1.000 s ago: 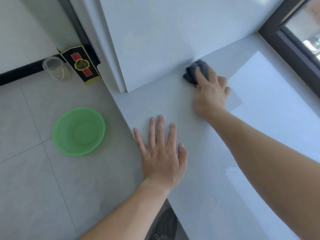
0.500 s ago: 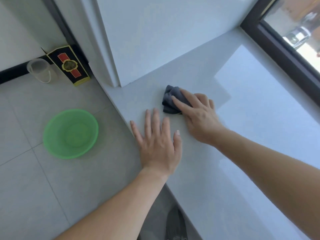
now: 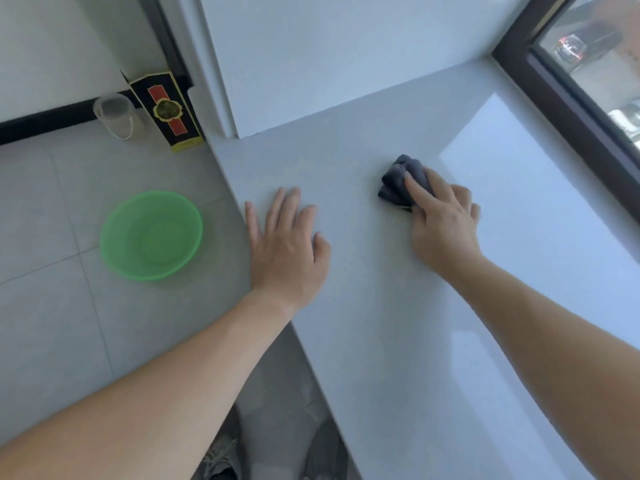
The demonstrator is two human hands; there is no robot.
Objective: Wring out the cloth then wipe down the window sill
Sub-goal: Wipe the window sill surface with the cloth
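In the head view, the dark grey cloth (image 3: pixel 401 178) is seen bunched on the white window sill (image 3: pixel 381 341), toward 1 o'clock from the picture's centre. It is held down by the right hand (image 3: pixel 443 223), whose grip is closed over it: the index finger is laid along its top and the other fingers are curled at its 3 o'clock side. The left hand (image 3: pixel 287 251) is laid flat on the sill near its edge, its grip wide, fingers spread. On the floor (image 3: pixel 52 323), a green bowl (image 3: pixel 151 235) is seen at 9 o'clock, and a clear cup (image 3: pixel 117 116) just beside a black box (image 3: pixel 166 112) at 10 o'clock.
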